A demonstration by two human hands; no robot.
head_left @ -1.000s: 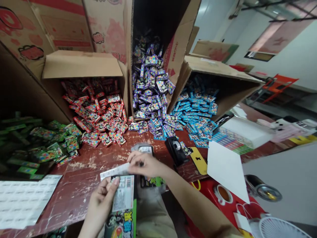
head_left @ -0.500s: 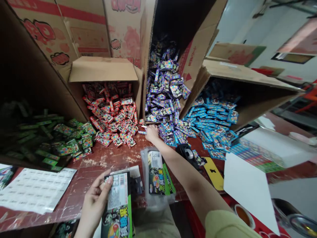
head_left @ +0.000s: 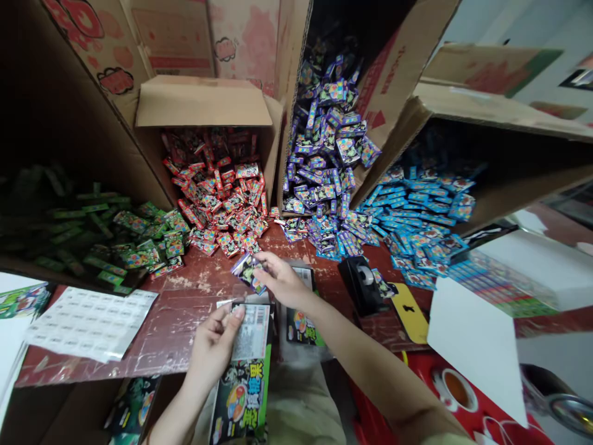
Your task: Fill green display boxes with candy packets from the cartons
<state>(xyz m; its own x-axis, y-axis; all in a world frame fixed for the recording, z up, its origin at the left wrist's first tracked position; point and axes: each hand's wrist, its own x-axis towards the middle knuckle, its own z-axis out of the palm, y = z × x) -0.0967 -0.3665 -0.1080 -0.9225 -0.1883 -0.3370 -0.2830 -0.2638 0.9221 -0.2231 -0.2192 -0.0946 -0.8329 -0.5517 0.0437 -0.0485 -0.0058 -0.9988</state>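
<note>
My left hand (head_left: 217,337) is closed on the top end of a black and green candy pouch (head_left: 243,383) with a white printed label. Just above it, my right hand (head_left: 280,278) pinches a small purple candy packet (head_left: 249,272) between thumb and fingers, close to the pouch's top edge. Under my right forearm lie more black and green pouches (head_left: 301,324) on clear plastic, partly hidden. Loose purple packets (head_left: 319,232) spill from a carton behind my right hand, and red packets (head_left: 227,216) spill out to their left.
Green packets (head_left: 143,247) spill from a dark carton at left; blue packets (head_left: 417,216) fill one at right. A tape dispenser (head_left: 361,287), a yellow phone (head_left: 410,312) and a white sheet (head_left: 475,346) lie right. A label sheet (head_left: 95,321) lies left. A cup (head_left: 456,389) stands on a red surface.
My right hand has come back from the purple pile toward my left hand, now with a purple packet in it. The left hand still holds the pouch. The camera view has shifted.
</note>
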